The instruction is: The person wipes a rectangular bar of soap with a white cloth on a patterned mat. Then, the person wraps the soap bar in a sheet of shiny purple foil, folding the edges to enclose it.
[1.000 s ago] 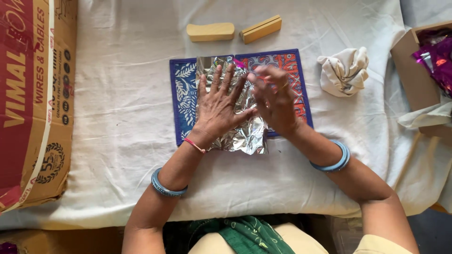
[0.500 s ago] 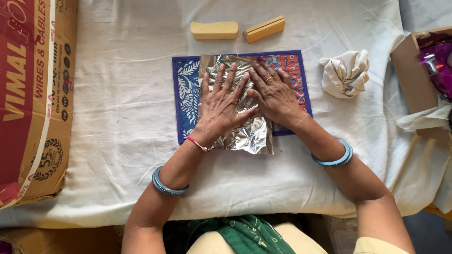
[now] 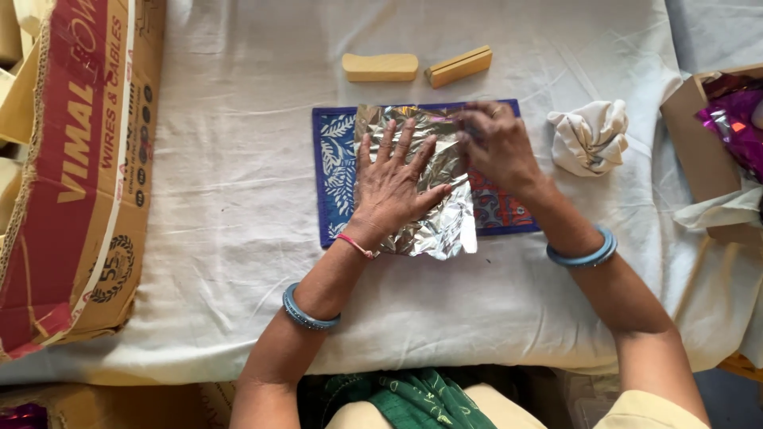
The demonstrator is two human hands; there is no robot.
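A crinkled sheet of silver foil (image 3: 433,230) lies on a blue and red patterned mat (image 3: 335,159) in the middle of the white cloth. My left hand (image 3: 397,179) presses flat on the foil, fingers spread. My right hand (image 3: 497,143) rests at the foil's upper right edge over the mat's red part; it is blurred, with the fingers curled at the foil's rim. Whether it pinches the foil I cannot tell.
Two tan wooden blocks (image 3: 380,67) (image 3: 459,65) lie beyond the mat. A bunched white cloth (image 3: 590,135) sits to the right. A large red and brown cardboard box (image 3: 75,159) fills the left side. An open box holding purple shiny wrap (image 3: 735,119) stands at far right.
My right hand has slid from the middle of the foil to its upper right edge. My left hand stays pressed on the foil.
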